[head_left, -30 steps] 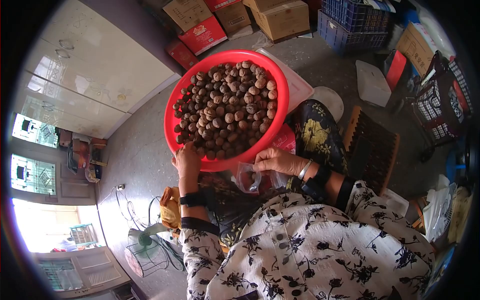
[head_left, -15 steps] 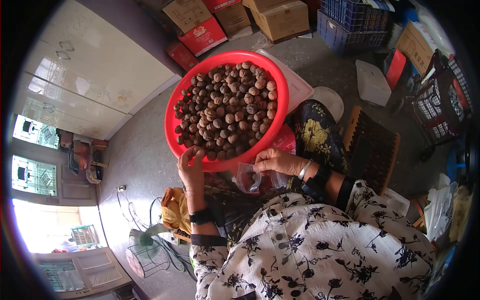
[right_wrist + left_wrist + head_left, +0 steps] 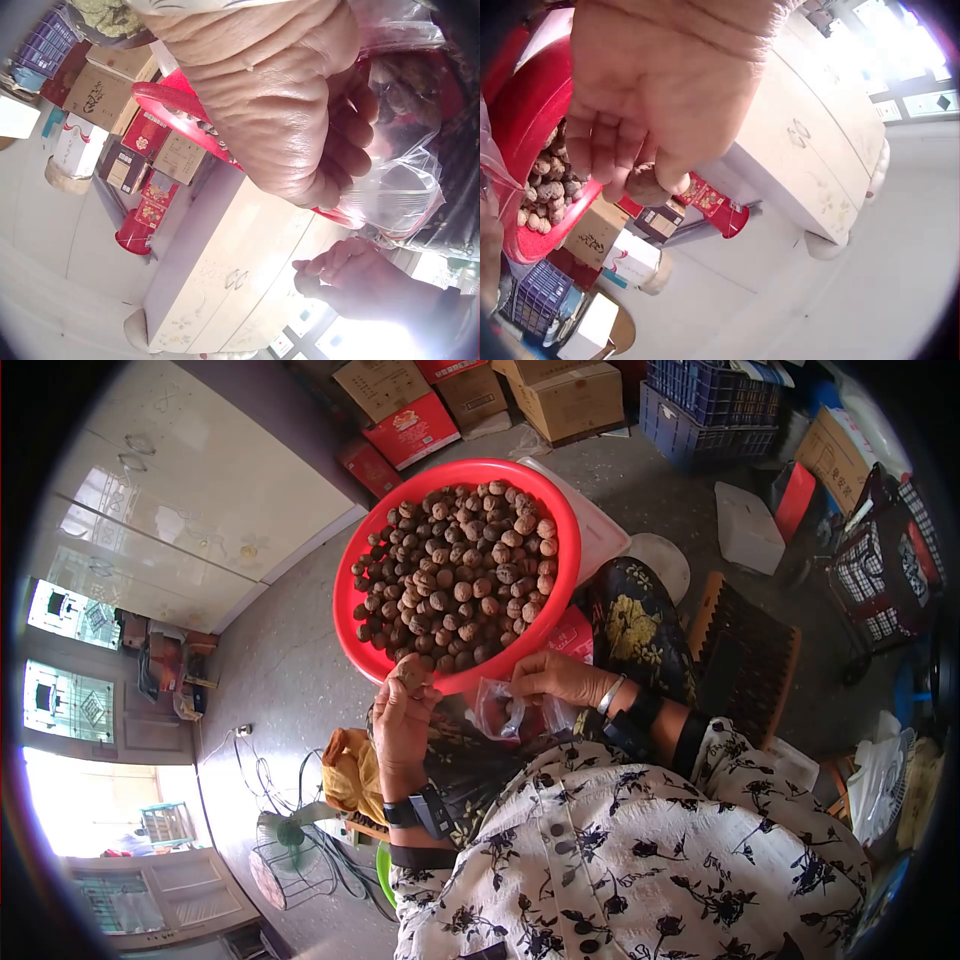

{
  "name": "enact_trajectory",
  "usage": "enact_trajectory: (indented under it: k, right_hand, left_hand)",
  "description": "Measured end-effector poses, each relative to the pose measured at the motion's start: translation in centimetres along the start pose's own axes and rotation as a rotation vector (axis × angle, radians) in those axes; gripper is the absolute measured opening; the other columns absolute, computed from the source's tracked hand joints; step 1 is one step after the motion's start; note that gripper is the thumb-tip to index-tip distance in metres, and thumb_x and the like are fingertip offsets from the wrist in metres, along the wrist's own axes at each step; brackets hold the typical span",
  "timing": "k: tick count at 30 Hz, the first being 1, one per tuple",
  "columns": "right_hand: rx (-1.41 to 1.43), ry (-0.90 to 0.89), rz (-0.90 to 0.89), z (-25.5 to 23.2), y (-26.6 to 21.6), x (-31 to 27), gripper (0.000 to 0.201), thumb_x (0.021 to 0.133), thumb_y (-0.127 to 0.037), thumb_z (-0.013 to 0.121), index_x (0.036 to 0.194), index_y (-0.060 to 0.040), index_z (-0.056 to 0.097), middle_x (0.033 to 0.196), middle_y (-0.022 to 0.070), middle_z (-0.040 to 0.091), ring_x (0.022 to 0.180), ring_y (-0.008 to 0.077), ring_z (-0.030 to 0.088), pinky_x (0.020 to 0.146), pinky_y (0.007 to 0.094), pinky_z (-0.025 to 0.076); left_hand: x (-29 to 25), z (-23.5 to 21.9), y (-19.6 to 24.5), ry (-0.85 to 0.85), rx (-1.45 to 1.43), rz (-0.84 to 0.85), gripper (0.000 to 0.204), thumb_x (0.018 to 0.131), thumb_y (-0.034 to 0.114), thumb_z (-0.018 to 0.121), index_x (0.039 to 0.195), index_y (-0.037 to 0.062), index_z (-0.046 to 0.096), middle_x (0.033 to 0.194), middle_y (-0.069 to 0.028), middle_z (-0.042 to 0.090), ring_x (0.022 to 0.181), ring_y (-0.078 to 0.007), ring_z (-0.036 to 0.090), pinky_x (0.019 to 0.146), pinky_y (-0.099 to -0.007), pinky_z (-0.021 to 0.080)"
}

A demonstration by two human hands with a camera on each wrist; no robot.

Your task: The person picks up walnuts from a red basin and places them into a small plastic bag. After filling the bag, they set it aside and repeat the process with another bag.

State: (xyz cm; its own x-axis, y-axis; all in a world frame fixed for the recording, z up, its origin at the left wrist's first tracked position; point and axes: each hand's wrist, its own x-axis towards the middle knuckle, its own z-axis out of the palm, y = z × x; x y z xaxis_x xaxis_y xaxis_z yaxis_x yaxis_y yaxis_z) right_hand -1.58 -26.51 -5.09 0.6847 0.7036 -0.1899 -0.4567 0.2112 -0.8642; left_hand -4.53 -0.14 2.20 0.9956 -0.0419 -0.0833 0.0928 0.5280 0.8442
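A wide red basin (image 3: pixel 570 550) full of brown walnuts (image 3: pixel 462 592) stands in front of the person. My left hand (image 3: pixel 402 735), at the basin's near rim, pinches one walnut (image 3: pixel 646 184) between thumb and fingers. My right hand (image 3: pixel 563 678) grips the edge of a clear plastic bag (image 3: pixel 492 710) beside the near right rim. In the right wrist view, the fingers curl at the mouth of the bag (image 3: pixel 397 187), and dark brown contents show through the plastic. The bag hangs over the lap, to the right of the left hand.
Cardboard boxes (image 3: pixel 570 402) and blue crates (image 3: pixel 705 415) line the far side. A pale cabinet (image 3: pixel 200 490) stands at left, with a fan (image 3: pixel 285 850) and cables on the floor below it. A wooden rack (image 3: pixel 745 660) and a checked cart (image 3: pixel 880 580) are at right.
The left hand has drawn back from the walnuts toward the person, over the near rim, and now shows a walnut in its fingers. The right hand stays at the bag.
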Motion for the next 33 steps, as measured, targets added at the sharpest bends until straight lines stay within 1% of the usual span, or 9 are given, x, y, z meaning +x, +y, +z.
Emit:
enact_trajectory:
  k: [7,13,15,18,25,28,30,31,33]
  right_hand:
    - [-0.028,0.015,-0.003,0.0,-0.2,0.0,0.018,0.093,-0.020,0.068,0.083,-0.0044,0.067,0.070,-0.0009,0.058,0.063,0.0080,0.051,0.061,0.0236,0.041]
    - [0.049,0.019,0.009,0.0,0.3,0.2,0.018,0.093,-0.020,0.069,0.086,-0.0047,0.066,0.070,-0.0005,0.058,0.062,0.0079,0.051,0.060,0.0230,0.041]
    - [0.049,0.017,0.004,0.0,0.4,0.3,0.018,0.093,-0.021,0.069,0.087,-0.0046,0.066,0.070,-0.0004,0.059,0.063,0.0080,0.052,0.060,0.0230,0.041]
    - [0.055,0.015,0.001,0.0,0.3,0.3,0.018,0.093,-0.021,0.070,0.088,-0.0044,0.066,0.071,-0.0001,0.059,0.063,0.0083,0.052,0.060,0.0232,0.042]
    - [0.071,0.019,0.007,0.1,0.2,0.3,0.017,0.093,-0.020,0.069,0.088,-0.0037,0.068,0.075,0.0013,0.062,0.064,0.0088,0.052,0.062,0.0236,0.042]
    - [0.094,0.005,0.004,0.0,0.2,0.1,0.016,0.093,-0.019,0.069,0.088,-0.0035,0.068,0.075,0.0014,0.063,0.064,0.0086,0.052,0.062,0.0235,0.042]
    - [0.086,-0.001,-0.007,0.1,0.1,0.0,0.017,0.093,-0.019,0.068,0.088,-0.0035,0.068,0.075,0.0014,0.062,0.065,0.0085,0.052,0.062,0.0235,0.042]
    - [0.079,-0.007,-0.017,0.1,0.0,0.0,0.017,0.094,-0.020,0.068,0.088,-0.0035,0.068,0.075,0.0013,0.062,0.065,0.0084,0.052,0.063,0.0235,0.042]
    - [0.067,-0.011,-0.024,-0.1,0.3,0.0,0.018,0.094,-0.020,0.068,0.088,-0.0037,0.068,0.075,0.0008,0.062,0.065,0.0082,0.052,0.063,0.0234,0.042]
  left_hand:
    - [-1.2,0.9,0.5,-0.118,0.306,-0.076,0.039,0.095,0.023,0.066,0.125,-0.0017,0.060,0.112,-0.0100,0.068,0.089,-0.0136,0.063,0.078,-0.0267,0.051]
    - [-1.8,3.9,0.4,-0.231,0.560,-0.263,0.039,0.081,0.004,0.077,0.118,0.0013,0.063,0.099,-0.0022,0.070,0.085,-0.0108,0.063,0.076,-0.0258,0.051]
    - [-1.8,4.0,0.0,-0.222,1.115,-0.184,0.038,0.078,0.008,0.080,0.114,0.0049,0.067,0.095,-0.0009,0.072,0.079,-0.0103,0.063,0.074,-0.0263,0.052]
    - [-1.9,4.5,-0.4,-0.257,1.229,-0.050,0.036,0.077,0.004,0.078,0.112,0.0046,0.069,0.085,0.0031,0.067,0.069,-0.0045,0.054,0.063,-0.0218,0.047]
    - [-1.6,3.9,-0.9,-0.172,1.274,0.022,0.027,0.077,0.005,0.078,0.104,0.0052,0.072,0.081,0.0024,0.066,0.067,-0.0051,0.055,0.064,-0.0228,0.048]
    - [-1.0,2.8,-0.6,-0.075,1.192,0.032,0.023,0.078,0.006,0.077,0.101,0.0064,0.072,0.084,-0.0009,0.068,0.068,-0.0088,0.058,0.064,-0.0249,0.049]
    - [0.0,2.4,0.0,0.009,1.405,0.184,0.018,0.081,0.008,0.074,0.098,0.0047,0.070,0.087,-0.0097,0.068,0.076,-0.0236,0.066,0.072,-0.0341,0.053]
    - [0.7,1.5,0.1,0.008,1.406,0.185,0.018,0.081,0.008,0.074,0.098,0.0047,0.070,0.087,-0.0097,0.068,0.076,-0.0236,0.066,0.072,-0.0341,0.053]
    - [2.4,-1.2,-0.2,0.031,1.563,0.438,0.018,0.081,0.008,0.071,0.099,0.0065,0.070,0.093,-0.0104,0.069,0.089,-0.0297,0.065,0.082,-0.0403,0.051]
